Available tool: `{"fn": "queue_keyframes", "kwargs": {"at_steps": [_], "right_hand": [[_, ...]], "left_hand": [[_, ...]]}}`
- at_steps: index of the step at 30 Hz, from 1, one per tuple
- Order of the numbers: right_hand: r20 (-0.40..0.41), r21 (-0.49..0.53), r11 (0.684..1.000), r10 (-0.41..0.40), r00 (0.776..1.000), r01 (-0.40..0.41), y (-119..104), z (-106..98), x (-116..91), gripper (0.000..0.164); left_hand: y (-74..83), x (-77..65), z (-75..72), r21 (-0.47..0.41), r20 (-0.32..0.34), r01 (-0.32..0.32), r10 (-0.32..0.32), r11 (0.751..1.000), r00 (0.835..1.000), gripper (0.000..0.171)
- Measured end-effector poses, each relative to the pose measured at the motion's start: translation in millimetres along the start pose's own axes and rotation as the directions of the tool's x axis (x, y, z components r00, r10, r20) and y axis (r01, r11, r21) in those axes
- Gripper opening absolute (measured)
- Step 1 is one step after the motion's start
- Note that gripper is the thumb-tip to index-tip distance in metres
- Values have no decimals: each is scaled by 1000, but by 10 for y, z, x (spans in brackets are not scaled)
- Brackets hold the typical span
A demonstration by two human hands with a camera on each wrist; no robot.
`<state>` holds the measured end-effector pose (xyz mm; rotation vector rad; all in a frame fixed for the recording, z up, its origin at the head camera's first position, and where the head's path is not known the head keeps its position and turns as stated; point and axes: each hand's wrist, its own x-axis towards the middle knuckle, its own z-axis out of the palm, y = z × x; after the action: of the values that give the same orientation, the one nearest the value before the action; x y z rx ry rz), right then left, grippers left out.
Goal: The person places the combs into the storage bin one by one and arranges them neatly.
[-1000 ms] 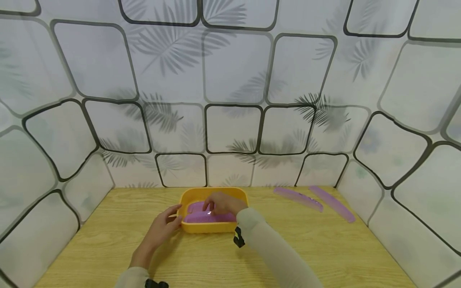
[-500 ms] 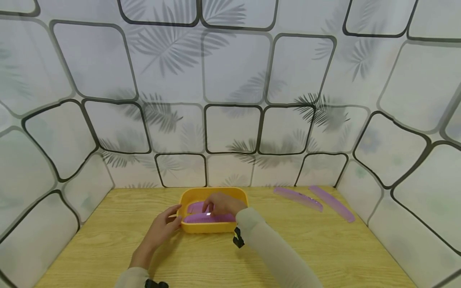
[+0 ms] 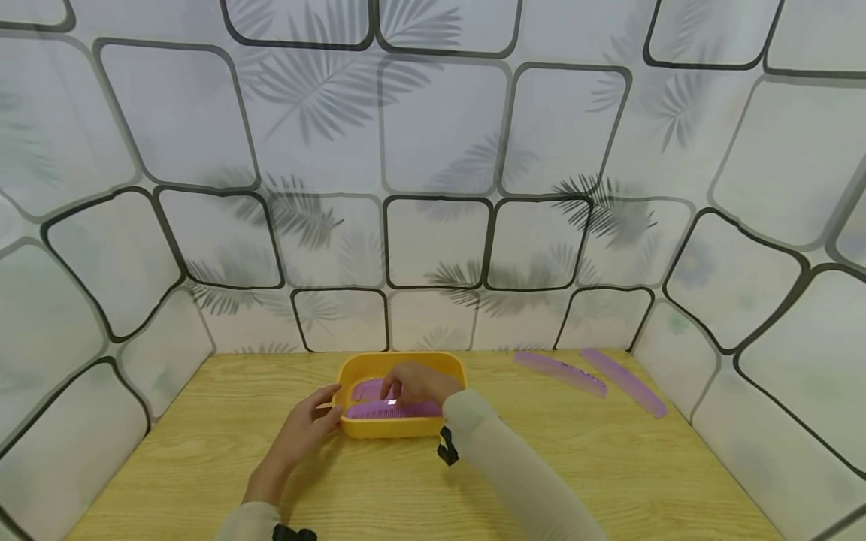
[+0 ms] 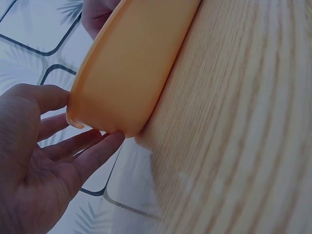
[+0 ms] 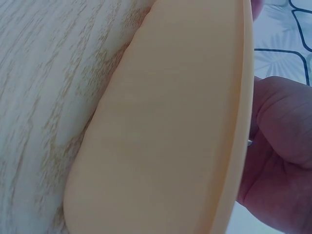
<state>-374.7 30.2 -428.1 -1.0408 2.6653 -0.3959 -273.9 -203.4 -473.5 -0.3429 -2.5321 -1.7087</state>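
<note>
A yellow plastic basin stands on the table with purple combs inside. My right hand reaches over its right side, fingers bent down and pinching the front comb, whose teeth face the near wall. Behind that comb lies another purple comb, partly covered by the hand. In the right wrist view the basin wall hides my right fingertips. My left hand touches the basin's left end with loosely extended fingers; the left wrist view shows the fingertips against the outer wall and rim.
Two translucent purple combs, a left one and a right one, lie slanted on the wooden table right of the basin. Patterned white walls enclose the table at the back and both sides.
The front comb has tipped or sunk slightly lower in the basin since one second ago, with my right fingers still at it. The left hand and basin stay in place.
</note>
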Motion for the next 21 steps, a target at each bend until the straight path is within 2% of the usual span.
{"fn": "queue_keyframes", "kwargs": {"at_steps": [12,21], "right_hand": [[11,57,998,18,1000,-19,-10,-32,-27,20],[27,32,998,46,999,-47,-22,-47,-30,23]], "left_hand": [[8,0,2,3,1,3,-3,1000,1000,50],[-7,-3,-1,6,0,-9,9,1000,1000,50]]}}
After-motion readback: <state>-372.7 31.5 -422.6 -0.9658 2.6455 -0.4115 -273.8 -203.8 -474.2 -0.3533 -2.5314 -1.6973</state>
